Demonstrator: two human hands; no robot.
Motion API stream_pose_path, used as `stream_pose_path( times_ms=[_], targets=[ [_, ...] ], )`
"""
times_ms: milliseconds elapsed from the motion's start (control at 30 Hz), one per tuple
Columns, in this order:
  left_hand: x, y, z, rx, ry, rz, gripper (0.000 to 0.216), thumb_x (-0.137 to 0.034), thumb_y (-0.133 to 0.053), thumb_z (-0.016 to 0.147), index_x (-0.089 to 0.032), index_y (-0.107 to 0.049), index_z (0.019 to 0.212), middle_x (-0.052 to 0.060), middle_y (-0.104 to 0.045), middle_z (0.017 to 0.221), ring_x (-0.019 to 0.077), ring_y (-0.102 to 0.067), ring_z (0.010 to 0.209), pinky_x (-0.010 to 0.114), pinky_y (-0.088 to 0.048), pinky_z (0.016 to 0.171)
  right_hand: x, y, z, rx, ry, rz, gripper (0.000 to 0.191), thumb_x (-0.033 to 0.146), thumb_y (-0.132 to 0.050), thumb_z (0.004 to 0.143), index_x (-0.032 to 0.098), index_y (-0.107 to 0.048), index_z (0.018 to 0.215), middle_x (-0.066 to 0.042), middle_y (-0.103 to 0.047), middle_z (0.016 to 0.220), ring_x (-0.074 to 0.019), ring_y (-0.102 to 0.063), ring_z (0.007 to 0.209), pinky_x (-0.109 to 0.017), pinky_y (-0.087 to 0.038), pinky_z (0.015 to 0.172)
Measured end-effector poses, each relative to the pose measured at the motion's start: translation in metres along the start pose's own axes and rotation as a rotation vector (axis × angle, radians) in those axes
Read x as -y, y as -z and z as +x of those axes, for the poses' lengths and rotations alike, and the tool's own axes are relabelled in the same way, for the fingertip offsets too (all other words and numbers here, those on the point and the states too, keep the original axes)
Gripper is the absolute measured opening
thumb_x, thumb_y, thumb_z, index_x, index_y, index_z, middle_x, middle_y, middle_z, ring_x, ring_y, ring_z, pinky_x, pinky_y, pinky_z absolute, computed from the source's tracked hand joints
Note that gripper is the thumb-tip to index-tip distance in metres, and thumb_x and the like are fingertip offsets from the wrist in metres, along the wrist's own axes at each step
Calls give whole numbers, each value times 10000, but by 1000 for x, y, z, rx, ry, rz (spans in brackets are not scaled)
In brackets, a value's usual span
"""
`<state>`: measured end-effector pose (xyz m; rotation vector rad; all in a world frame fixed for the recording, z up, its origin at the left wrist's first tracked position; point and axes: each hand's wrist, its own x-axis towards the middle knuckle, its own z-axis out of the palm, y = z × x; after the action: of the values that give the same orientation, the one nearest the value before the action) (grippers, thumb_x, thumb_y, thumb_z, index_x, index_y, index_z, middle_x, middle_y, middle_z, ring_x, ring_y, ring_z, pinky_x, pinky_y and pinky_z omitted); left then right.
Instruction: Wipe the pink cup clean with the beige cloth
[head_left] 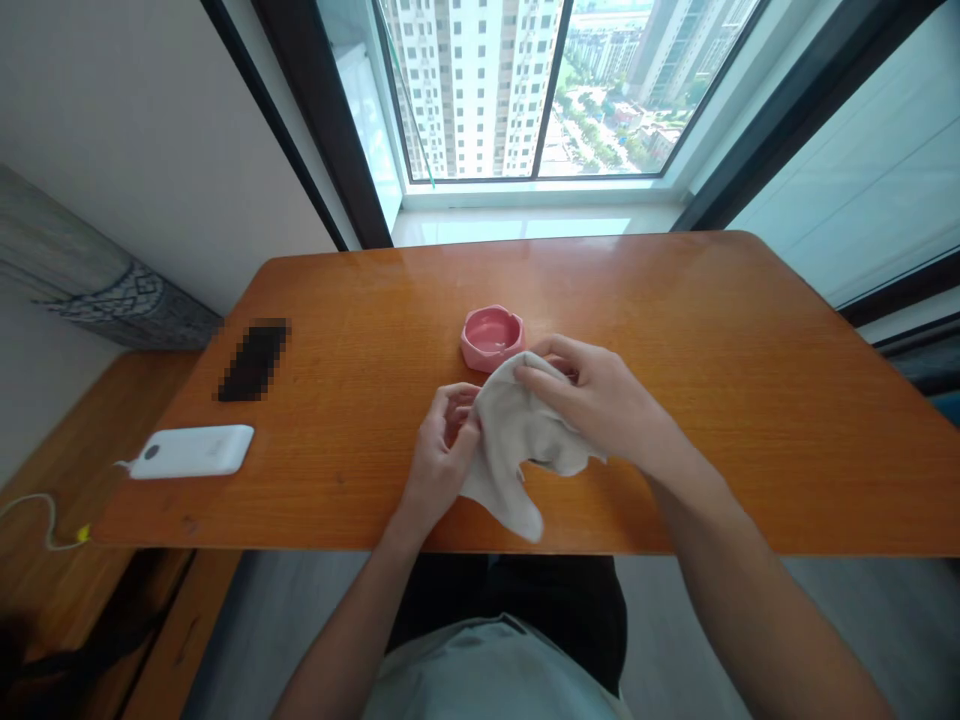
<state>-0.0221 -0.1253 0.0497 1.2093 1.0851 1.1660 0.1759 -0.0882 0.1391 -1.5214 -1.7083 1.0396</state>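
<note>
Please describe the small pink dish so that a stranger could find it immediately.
Look at the orange wooden table below the window. Near its middle, just beyond the pale cloth, sits the pink dish. It is the only pink, round thing there.

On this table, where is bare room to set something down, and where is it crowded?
The table's right half, beyond the right hand, is bare, as is the far strip behind the pink dish. The middle is crowded: both hands, left, hold a cloth by the dish. The left end holds a phone and power bank.
</note>
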Motion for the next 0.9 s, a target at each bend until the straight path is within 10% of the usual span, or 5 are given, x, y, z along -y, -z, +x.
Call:
stream_pose_path(
  times_ms=[233, 400, 500, 667, 900],
  targets=[
    [-43, 7, 5, 396, 172, -99, 579, -385, -912, 880, -239, -619, 1357, 74, -758, 1250, 225, -742, 1077, 301, -580, 873, 23, 39, -2, 254, -120, 216, 373, 598, -791, 902, 256, -794, 1050, -25, -769, 906, -189, -673, 758, -292, -514, 608],
    [-32, 13, 14, 371, 232, -17, 606, -410, -932, 847, -224, -616, 1329, 79, -755, 1255, 248, -737, 1126, 334, -586, 918, -20, 49, 14, 265, -194, 175, 508, 729, -662, 948, 257, -819, 1052, -62, -818, 1074, -258, -734, 933, -360, -606, 770],
    [-6, 24, 20, 243, 138, 252, 564, -457, -853, 914, -220, -600, 1359, 87, -748, 1248, 270, -722, 1159, 397, -578, 993, -69, 41, 19, 119, -250, -50, 548, 728, -726, 898, 244, -791, 1147, -86, -819, 1172, -298, -753, 1040, -398, -610, 858],
    [7, 38, 1, 165, -197, 777, 211, -298, -618, 1093, -258, -679, 1291, 72, -710, 1393, 283, -647, 1336, 481, -453, 1184, -109, 22, 12, -134, 114, -454, 512, 549, -816, 889, 259, -727, 1301, -122, -774, 1302, -356, -726, 1192, -491, -571, 1010],
    [3, 43, -58, 229, -367, 1079, 214, -288, -816, 1005, -244, -691, 1173, 43, -724, 1217, 271, -680, 1130, 430, -474, 997, -130, 22, 31, -268, 75, -458, 254, 456, -696, 985, 220, -788, 964, -67, -791, 937, -238, -708, 809, -380, -504, 766]
  ],
)
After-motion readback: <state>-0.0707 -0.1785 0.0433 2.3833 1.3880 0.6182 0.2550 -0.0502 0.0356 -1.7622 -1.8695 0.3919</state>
